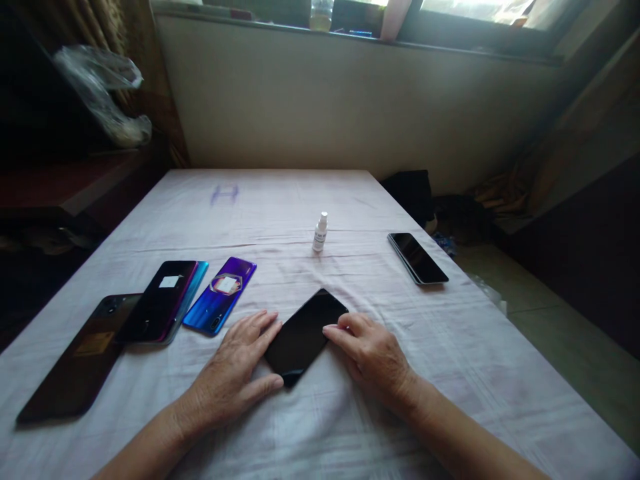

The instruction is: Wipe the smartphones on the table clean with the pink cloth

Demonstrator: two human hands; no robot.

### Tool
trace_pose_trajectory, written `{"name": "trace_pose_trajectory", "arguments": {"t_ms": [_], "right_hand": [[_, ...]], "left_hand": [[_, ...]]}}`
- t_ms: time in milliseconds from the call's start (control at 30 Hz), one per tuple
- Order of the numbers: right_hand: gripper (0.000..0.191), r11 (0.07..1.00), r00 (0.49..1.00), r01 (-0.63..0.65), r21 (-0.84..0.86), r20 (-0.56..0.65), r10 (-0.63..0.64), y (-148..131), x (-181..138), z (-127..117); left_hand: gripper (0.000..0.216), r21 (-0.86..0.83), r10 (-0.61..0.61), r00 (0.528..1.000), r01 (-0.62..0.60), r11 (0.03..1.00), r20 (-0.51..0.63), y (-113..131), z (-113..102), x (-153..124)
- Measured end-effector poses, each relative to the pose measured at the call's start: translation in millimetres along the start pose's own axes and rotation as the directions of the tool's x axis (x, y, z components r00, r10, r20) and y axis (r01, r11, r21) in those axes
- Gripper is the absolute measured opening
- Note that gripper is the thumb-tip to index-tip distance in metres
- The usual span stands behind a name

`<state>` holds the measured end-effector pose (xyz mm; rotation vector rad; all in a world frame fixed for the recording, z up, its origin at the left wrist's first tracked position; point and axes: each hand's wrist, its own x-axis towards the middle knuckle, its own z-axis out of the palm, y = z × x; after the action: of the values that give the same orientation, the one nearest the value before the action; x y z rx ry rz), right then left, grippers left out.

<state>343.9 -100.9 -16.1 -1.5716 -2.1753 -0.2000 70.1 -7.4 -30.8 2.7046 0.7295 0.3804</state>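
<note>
A black smartphone [306,337] lies on the cloth, screen upward and turned at a slant. My left hand [240,365] rests flat along its left side, fingers stretched out, with the thumb at the near corner. At the right edge is my right hand [373,350], its thumb and index finger pressed together and the other fingers curled. Whatever sits in that pinch is too small or hidden to make out. Beyond the phone stands a small white spray bottle [320,233], upright. A blue-purple phone [221,297] lies back upward to the left of my left hand.
Farther left, a dark phone [159,300] overlaps a teal-edged one and a brown-black phone [80,367]. Another dark phone [419,259] lies at the right, near the edge of the cloth-covered table [280,200]. A plastic bag [107,93] sits on the side furniture.
</note>
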Motion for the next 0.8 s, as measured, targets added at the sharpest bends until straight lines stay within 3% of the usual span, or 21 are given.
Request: {"name": "trace_pose_trajectory", "arguments": {"t_ms": [200,500,667,800], "right_hand": [[0.028,0.994,0.998,-0.07,-0.088,-0.009,0.07,21.6,7.1,2.7],[0.029,0.999,0.998,-0.047,-0.001,-0.04,0.047,6.6,1.7,8.2],[0.032,0.989,0.989,-0.137,-0.06,-0.057,0.134,14.5,3.3,7.3],[0.03,0.992,0.994,-0.11,-0.062,-0.034,0.108,7.5,3.5,10.0]], "left_hand": [[0.089,0.03,-0.057,0.998,0.056,0.998,0.032,6.2,1.4,4.2],[0.096,0.106,-0.043,0.999,0.046,0.993,-0.028,7.9,8.1,4.2],[0.095,0.111,-0.036,0.999,0.037,0.993,-0.014,6.4,7.9,3.5],[0.093,0.132,-0.025,1.0,0.026,0.991,-0.01,5.7,9.0,3.1]]}}
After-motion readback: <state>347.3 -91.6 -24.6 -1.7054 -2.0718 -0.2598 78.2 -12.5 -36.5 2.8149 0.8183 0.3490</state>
